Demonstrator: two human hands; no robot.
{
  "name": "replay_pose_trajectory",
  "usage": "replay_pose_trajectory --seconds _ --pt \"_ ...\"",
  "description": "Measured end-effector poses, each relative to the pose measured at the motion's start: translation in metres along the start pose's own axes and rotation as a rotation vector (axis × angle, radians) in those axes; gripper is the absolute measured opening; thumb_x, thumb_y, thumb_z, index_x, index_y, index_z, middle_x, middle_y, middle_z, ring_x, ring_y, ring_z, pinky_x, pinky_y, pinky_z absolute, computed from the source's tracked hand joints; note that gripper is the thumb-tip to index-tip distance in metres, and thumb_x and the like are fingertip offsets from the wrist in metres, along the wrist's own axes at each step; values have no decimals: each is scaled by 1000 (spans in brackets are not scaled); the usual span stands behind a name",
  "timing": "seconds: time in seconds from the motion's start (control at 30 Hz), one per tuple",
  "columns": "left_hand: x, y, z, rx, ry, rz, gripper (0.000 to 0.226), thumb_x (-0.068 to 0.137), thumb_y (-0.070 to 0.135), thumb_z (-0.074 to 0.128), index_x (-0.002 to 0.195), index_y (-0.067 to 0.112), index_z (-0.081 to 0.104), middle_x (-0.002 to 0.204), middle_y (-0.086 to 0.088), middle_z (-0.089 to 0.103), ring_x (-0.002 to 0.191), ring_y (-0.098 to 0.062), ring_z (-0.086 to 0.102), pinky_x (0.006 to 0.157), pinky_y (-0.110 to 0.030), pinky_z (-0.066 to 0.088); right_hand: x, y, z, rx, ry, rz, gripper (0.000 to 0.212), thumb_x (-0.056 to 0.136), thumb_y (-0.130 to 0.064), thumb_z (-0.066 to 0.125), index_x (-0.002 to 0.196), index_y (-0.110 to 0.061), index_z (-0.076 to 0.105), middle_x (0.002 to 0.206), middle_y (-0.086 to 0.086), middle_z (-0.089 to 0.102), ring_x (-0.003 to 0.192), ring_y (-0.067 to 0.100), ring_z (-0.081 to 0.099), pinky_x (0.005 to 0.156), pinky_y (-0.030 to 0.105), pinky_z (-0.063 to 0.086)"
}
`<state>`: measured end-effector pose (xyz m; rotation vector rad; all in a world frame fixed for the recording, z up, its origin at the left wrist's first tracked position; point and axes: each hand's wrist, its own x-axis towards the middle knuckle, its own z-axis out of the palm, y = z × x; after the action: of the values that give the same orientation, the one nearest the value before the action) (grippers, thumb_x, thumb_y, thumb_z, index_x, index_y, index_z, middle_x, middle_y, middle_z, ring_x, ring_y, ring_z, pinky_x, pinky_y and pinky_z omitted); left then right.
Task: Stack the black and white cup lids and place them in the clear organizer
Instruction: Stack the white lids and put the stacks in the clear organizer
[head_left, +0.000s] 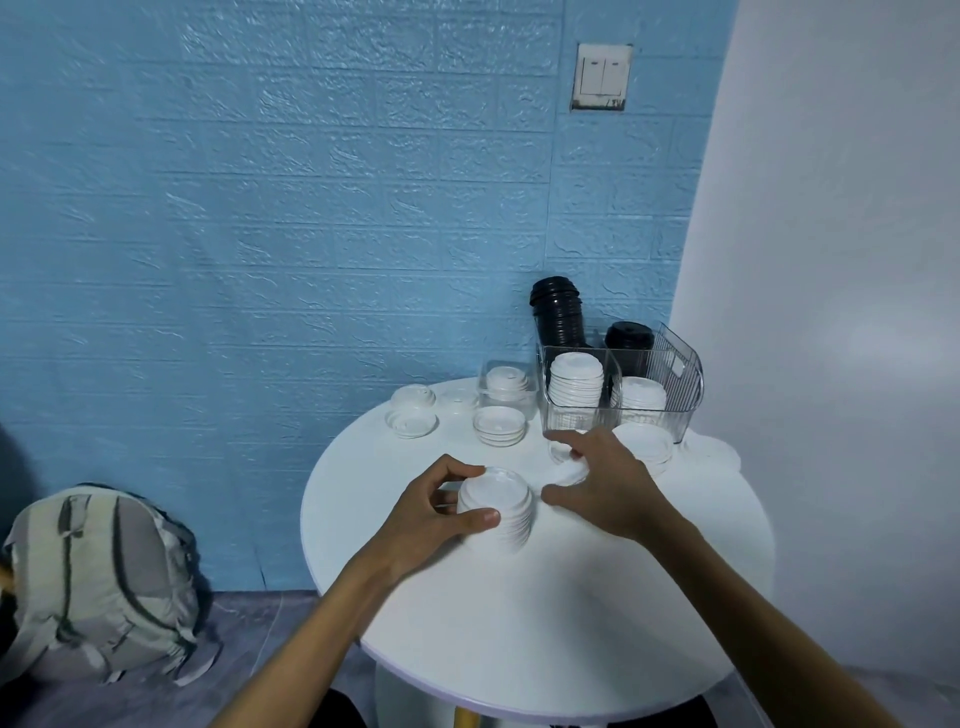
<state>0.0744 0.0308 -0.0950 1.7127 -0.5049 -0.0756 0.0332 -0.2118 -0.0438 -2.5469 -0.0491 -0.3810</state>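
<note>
My left hand (439, 512) grips a stack of white lids (497, 506) standing on the round white table (519, 597). Just to its right, my right hand (605, 480) hovers with spread fingers over a loose white lid (569, 467) lying on the table; whether it touches the lid is unclear. The clear organizer (670, 379) at the back right holds two white lid stacks (575, 387) in front and two black lid stacks (557, 312) behind. More white lids (644, 444) lie in front of it.
A small clear box (506, 387) with white lids stands left of the organizer, a short white lid stack (498, 425) before it. Clear lids (412, 413) sit at the table's far left. A grey backpack (98, 587) lies on the floor.
</note>
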Motion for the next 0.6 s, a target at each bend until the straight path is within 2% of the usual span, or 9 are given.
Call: replay_pose_trajectory --seconds 0.13,0.2,0.33,0.47,0.53,0.6 --pt "0 0 -1 -1 -3 -1 57 58 44 91 105 22 67 116 11 73 100 -7 66 88 -19 51 1 -2 1 11 9 1 37 74 -45 83 107 -31 71 105 -9 56 101 11 57 88 25 41" --pt "0 1 0 -3 -6 -2 58 57 44 91 106 21 67 116 12 73 99 -6 66 89 -22 52 3 -1 0 108 33 -9 33 74 -53 82 97 -32 72 101 -12 61 97 8 59 87 25 44" --pt "0 1 -1 2 -7 -4 56 59 42 91 105 21 67 117 10 73 98 -7 66 92 -29 53 4 -13 1 196 -15 -55 26 84 -54 70 90 -29 65 91 -15 68 87 3 60 78 28 44" --pt "0 1 0 3 -12 -4 55 59 40 91 105 21 67 114 9 74 95 -7 67 87 -24 54 4 -27 2 335 28 -35 26 95 -54 59 82 -32 56 71 -17 65 68 5 61 71 31 47" --pt "0 2 0 5 -13 11 54 59 41 91 104 21 67 110 8 74 93 -8 67 86 -24 54 5 -34 5 437 -15 -23 27 97 -54 57 85 -30 56 60 -16 64 53 11 61 64 29 49" --pt "1 1 0 8 -8 25 54 61 41 91 104 19 67 107 4 73 94 -15 67 88 -32 53 12 -35 14 488 -51 6 29 97 -52 59 93 -23 56 59 -9 62 44 14 56 51 29 45"
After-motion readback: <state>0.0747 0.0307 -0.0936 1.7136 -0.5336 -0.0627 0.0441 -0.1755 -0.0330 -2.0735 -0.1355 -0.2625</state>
